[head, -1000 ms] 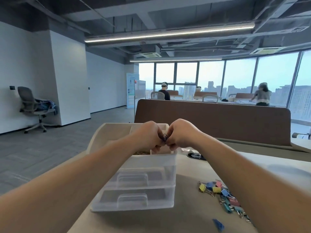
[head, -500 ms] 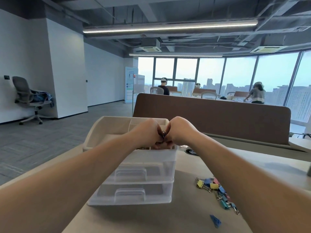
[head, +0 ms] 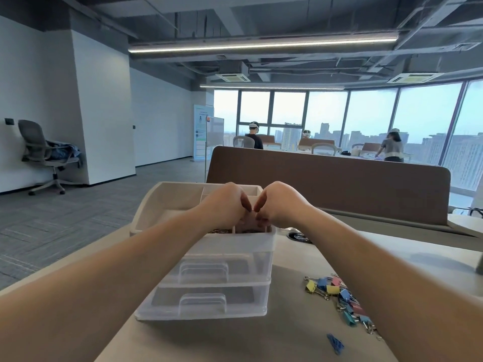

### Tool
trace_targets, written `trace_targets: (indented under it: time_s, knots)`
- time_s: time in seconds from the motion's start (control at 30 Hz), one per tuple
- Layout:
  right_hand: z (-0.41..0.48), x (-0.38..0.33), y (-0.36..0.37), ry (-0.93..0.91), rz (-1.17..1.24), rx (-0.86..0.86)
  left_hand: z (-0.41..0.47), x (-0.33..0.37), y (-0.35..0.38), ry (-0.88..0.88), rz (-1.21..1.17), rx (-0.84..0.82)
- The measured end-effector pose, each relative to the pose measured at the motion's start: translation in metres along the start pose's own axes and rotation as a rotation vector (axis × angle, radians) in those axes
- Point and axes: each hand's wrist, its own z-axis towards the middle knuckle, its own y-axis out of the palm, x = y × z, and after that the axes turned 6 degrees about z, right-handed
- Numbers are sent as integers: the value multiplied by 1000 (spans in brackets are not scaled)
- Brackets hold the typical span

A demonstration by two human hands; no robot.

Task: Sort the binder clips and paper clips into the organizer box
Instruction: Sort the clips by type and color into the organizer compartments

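- The organizer box (head: 235, 246) is standing on the table (head: 287, 335), in front of the person and slightly to the left.
- The box is showing two translucent drawers on its near face, the upper drawer (head: 206, 267) stacked on the lower drawer (head: 201, 301); both are sitting closed.
- A beige divided tray (head: 162, 202) is lying at the top rear of the box. Whether it is a separate part cannot be determined.
- Paper clips (head: 219, 232) are lying in a top compartment, just beside the left hand's fingers.
- The left hand (head: 224, 205) and the right hand (head: 283, 205) are hovering together over the top front right compartment, with the thumbs almost touching.
- The fingers of both hands are curling down into that compartment. Whether they are gripping anything cannot be determined, because the fingertips are hiding behind the compartment wall.
- Both forearms are reaching forward, one on each side of the drawers.
- The binder clips (head: 339, 296), in yellow, blue, pink and teal, are lying in a loose pile on the table to the right of the box, partly under the right forearm.
- A blue clip (head: 335, 343) is lying alone near the pile, closer to the person.
- A dark cable grommet (head: 298, 236) is sitting in the table just right of the box.
- A brown partition (head: 339, 186) is standing behind the table.
- An office chair (head: 44, 155) is standing by the left wall.
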Motion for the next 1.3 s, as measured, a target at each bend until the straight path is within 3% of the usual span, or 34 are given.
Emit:
trace_targets:
  time_s: [0.2,0.3,0.4,0.73,0.93,1.1,1.3]
  knots:
    - [-27,7,-12,-1,75,73,-13,14,2,18,-196,37]
    - [-54,26,-21,48,128,103,-28,38,10,112,-250,85]
    - [-80,52,-24,84,101,70,-42,61,26,172,-339,6]
    - [-148,147,7,297,-6,-145,-53,100,150,168,-200,-380]
    - [-161,171,41,341,-26,-324,-49,100,202,157,-21,-465]
    - [-158,169,58,368,-72,-344,-43,97,217,165,12,-526]
    - [-152,169,73,399,-123,-310,-43,90,230,166,-19,-433]
